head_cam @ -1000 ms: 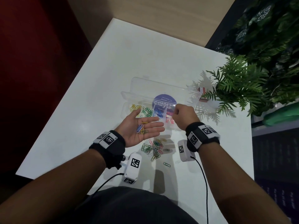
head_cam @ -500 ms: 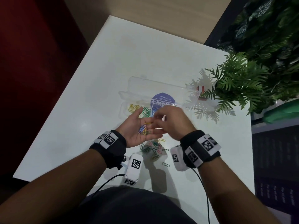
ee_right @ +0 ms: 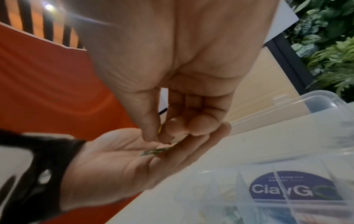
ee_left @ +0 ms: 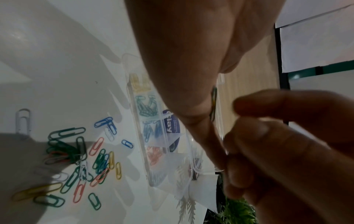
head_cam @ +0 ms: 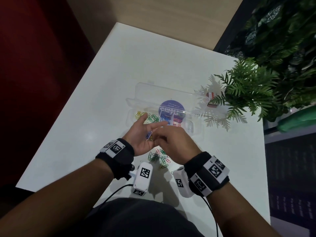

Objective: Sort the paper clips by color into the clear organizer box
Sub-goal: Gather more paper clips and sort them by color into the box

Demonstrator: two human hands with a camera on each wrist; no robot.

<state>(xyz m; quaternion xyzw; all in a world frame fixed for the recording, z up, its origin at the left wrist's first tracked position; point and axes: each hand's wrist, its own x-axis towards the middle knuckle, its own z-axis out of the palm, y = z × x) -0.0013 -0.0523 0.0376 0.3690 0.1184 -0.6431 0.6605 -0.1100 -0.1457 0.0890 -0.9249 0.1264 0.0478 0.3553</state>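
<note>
A yellow clip point(ee_right: 159, 129) is pinched between the thumb and forefinger of the right hand point(head_cam: 172, 142), whose other fingers point(ee_right: 201, 125) are curled in above the left palm. The left hand point(head_cam: 143, 134) is held palm up with its fingers straight and loosely spread, and a few clips point(head_cam: 148, 135), blue and yellow among them, are carried on the palm without being gripped. Both hands are held over the near half of the white worktop point(head_cam: 119, 74). Beneath them, toward the near edge, a loose pile point(ee_left: 76, 159) of green, blue, pink, yellow and white clips is scattered on the surface. Just beyond the hands, about the middle of the worktop, the box point(head_cam: 136, 100) is laid with its lid folded back toward the far edge. In its compartments yellow, green, blue and pink clips are kept apart, in that order from the left; a round blue label point(head_cam: 171, 108) is seen through the clear plastic. At the right edge of the worktop fern fronds point(head_cam: 248, 89) are spread over the surface, with a small red and white object point(head_cam: 211, 100) partly hidden under them.
</note>
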